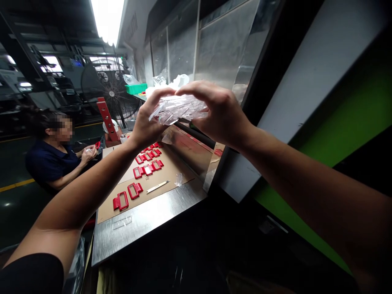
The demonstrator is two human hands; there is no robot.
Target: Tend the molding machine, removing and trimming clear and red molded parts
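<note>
While our left hand (147, 122) and right hand (219, 112) pinch a stack of clear plastic pieces (179, 108) high above the surface (147, 222), we judge loose pieces could slip onto the red frames (147, 167).

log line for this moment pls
left hand: holds clear plastic bundle | right hand: holds same bundle, raised | below: red frames on cardboard sheet | co-worker seated left
</note>
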